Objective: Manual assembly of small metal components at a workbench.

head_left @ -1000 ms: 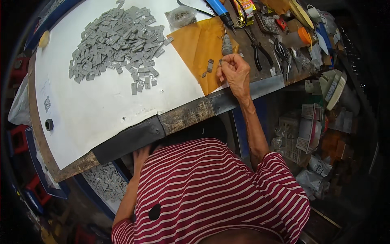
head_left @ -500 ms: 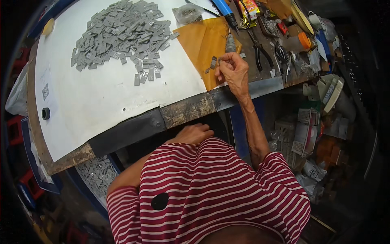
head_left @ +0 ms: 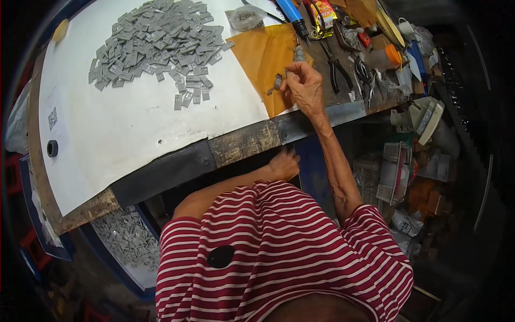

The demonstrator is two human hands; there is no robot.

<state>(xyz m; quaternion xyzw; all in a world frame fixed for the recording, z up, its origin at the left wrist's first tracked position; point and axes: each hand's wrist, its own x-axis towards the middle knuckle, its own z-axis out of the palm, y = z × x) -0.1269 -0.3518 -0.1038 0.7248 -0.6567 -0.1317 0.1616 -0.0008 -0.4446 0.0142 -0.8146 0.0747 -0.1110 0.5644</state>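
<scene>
At the far left, a black ring [head_left: 52, 148] is set near the edge of a white sheet [head_left: 145, 126], by which much of the surface [head_left: 244, 143] is covered. Below, many small grey parts [head_left: 127, 239] are held in a blue bin [head_left: 116, 264]. On the sheet, grey pieces [head_left: 161, 45] are heaped, with a few loose ones spread at the heap's near side. Farther right, a clear bag [head_left: 247, 19] is placed just beyond the brown paper [head_left: 249, 61], on which a dark piece [head_left: 278, 81] is laid. The left hand [head_left: 284, 165] is held below the front edge of the surface, well apart from the heap; it is blurred, and how its fingers are set cannot be told. The right hand [head_left: 307, 88] is held over the paper's right side, just beside the dark piece, its fingers narrowed to a pinch; whether anything is gripped between them cannot be told. Just beyond it a grey handle [head_left: 299, 53] is seen, and to the right pliers [head_left: 339, 75] are laid.
</scene>
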